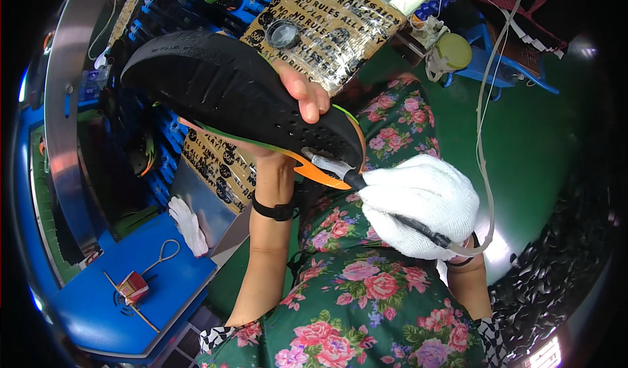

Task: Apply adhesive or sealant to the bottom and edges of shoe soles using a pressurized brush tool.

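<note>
My bare left hand (302, 93) is closed around a black shoe sole (209, 80) with an orange and green rim, its perforated end toward me. Its fingertips curl over the near edge and its palm is underneath. My right hand (422, 204), in a white knit glove, grips a slim black-handled tool (332, 166) with a flat, pale metallic tip. That tip lies at the inner edge of the sole's perforated end, close to the orange rim. From the tool's back end a thin hose (485, 165) loops upward. Most of the handle is hidden inside the glove.
Ahead is a surface covered in printed brown tape (347, 21), bearing a small round dish (283, 34). At left a blue machine table (85, 302) carries a white glove (188, 227) and a red block (134, 287) with wire. Black scraps (556, 270) cover the floor at right.
</note>
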Action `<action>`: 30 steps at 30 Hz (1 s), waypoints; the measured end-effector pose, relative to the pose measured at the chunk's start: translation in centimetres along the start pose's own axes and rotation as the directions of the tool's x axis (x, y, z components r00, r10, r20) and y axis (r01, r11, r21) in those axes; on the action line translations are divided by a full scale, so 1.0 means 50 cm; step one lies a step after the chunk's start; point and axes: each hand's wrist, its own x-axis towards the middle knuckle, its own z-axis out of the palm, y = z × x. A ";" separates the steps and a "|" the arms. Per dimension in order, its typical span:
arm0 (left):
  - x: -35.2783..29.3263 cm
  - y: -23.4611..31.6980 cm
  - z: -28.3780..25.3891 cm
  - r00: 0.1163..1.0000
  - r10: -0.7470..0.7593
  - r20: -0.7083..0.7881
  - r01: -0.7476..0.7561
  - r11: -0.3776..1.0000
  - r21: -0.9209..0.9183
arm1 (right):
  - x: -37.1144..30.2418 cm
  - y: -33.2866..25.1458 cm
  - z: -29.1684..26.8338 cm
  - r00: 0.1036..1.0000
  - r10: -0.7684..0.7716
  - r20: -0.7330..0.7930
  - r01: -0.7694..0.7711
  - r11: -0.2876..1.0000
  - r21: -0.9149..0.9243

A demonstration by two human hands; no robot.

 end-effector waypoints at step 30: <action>0.000 0.006 -0.015 0.999 0.036 0.023 -0.040 0.973 0.229 | -0.011 -0.025 -0.021 0.993 0.008 0.118 -0.005 1.000 -0.024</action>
